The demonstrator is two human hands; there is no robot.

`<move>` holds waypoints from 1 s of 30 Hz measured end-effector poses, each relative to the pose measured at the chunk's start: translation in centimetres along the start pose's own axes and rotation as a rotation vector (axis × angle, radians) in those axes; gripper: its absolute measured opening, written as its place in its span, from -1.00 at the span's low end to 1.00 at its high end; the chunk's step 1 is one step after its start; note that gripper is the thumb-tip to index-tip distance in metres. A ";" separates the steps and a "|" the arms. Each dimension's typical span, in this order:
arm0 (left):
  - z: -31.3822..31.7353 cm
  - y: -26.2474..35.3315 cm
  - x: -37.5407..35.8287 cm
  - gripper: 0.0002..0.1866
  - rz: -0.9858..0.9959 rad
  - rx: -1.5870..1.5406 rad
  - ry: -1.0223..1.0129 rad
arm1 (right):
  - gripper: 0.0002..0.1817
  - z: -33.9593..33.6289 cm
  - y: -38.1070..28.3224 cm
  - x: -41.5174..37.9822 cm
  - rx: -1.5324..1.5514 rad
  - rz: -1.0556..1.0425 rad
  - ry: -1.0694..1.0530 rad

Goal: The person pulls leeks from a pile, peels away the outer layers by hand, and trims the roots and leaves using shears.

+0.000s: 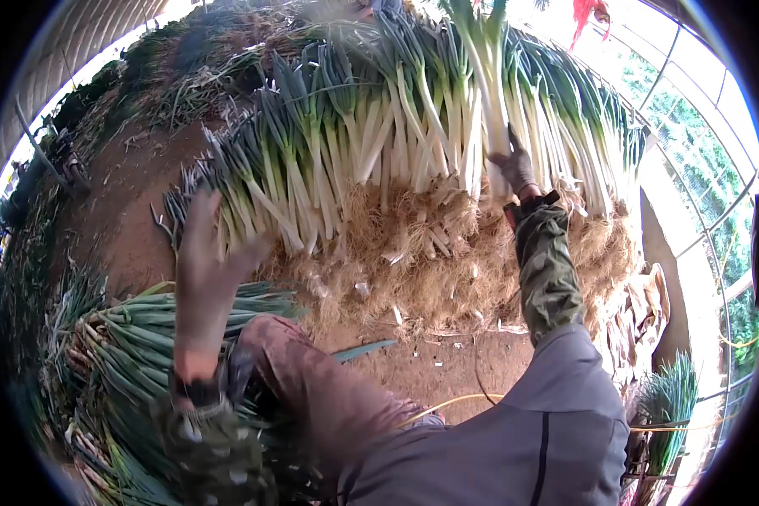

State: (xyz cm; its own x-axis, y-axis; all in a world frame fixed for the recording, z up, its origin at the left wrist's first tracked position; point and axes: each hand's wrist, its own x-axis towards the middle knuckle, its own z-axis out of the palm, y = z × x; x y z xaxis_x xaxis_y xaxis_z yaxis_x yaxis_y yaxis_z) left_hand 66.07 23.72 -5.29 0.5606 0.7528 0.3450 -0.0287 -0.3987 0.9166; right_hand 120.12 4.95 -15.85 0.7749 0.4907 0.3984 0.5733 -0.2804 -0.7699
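Long leeks with white stems and green tops [371, 135] lie side by side in a wide row, their stringy roots [413, 253] toward me. My right hand [514, 167], in a dark glove, is at the lower end of a thick white stem [491, 93] that stands out above the row; its fingers are closed around the stem. On the left, my gloved left hand [215, 261] is raised and blurred, thumb and fingers spread, with nothing in it. It is over the left end of the row, above a pile of green leeks.
A pile of green leeks [135, 346] lies at the lower left, beside my bent leg. At the lower right stands a green bundle [670, 405]. A yellow cord [455, 400] crosses the brown ground. Metal framing curves along the right side.
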 end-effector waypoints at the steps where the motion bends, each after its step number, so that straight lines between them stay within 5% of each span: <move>1: -2.3 -3.3 -2.1 0.06 -0.050 0.109 0.053 | 0.07 -1.2 4.6 1.9 -0.115 0.095 0.005; 3: -9.3 -12.6 -8.7 -0.13 -0.189 0.433 0.332 | 0.05 -1.8 11.6 3.8 0.034 0.387 0.130; 5: -17.1 -18.0 -17.0 -0.14 -0.362 0.694 0.505 | 0.01 -2.9 7.5 1.7 0.213 0.434 0.060; 6: -19.6 -18.9 -20.5 -0.15 -0.440 0.873 0.566 | -0.06 -3.4 7.6 1.7 -0.109 0.421 -0.015; 9: -19.9 -13.5 -28.0 -0.13 -0.744 1.028 0.607 | -0.17 -4.2 11.2 2.4 -0.538 0.111 -0.174; 13: -24.1 -15.4 -39.9 -0.04 -0.685 1.328 0.617 | -0.32 -0.8 11.9 6.1 -0.651 -0.134 -0.160; 14: -24.2 -15.5 -41.4 -0.05 -0.958 1.242 0.613 | -0.36 0.4 11.3 6.7 -0.675 -0.192 -0.105; 15: -24.0 -15.1 -42.2 -0.05 -1.193 1.119 0.593 | -0.39 1.9 9.8 6.6 -0.679 -0.260 -0.040; 19: -22.6 -19.2 -47.1 -0.15 -1.258 0.978 0.679 | -0.52 10.8 2.0 1.4 -0.356 -0.692 0.069; 21: -21.6 -19.9 -46.9 -0.19 -1.183 1.024 0.711 | -0.57 17.4 -6.8 -8.0 -0.018 -0.784 -0.158; 22: -21.2 -20.0 -46.6 -0.19 -1.191 1.015 0.711 | -0.53 19.6 -13.7 -15.8 0.146 -0.462 -0.357; 25: -20.4 -18.0 -45.2 -0.13 -1.216 0.990 0.665 | -0.37 22.2 -28.4 -34.9 0.112 -0.764 -0.824; 28: -17.6 -15.5 -44.5 -0.09 -1.254 0.808 0.574 | -0.44 24.7 -30.7 -46.0 0.006 -0.922 -1.433; 30: -16.1 -13.9 -45.3 -0.06 -1.295 0.774 0.328 | -0.42 26.2 -30.2 -50.6 -0.464 -1.099 -1.585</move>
State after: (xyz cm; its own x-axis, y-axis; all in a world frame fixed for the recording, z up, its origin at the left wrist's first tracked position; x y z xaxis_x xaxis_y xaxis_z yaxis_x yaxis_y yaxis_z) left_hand 27.76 3.61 -30.42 -0.3411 0.8229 -0.4544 0.7975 0.5092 0.3235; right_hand 56.61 10.22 -25.89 -0.6357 0.6627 -0.3959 0.7706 0.5745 -0.2758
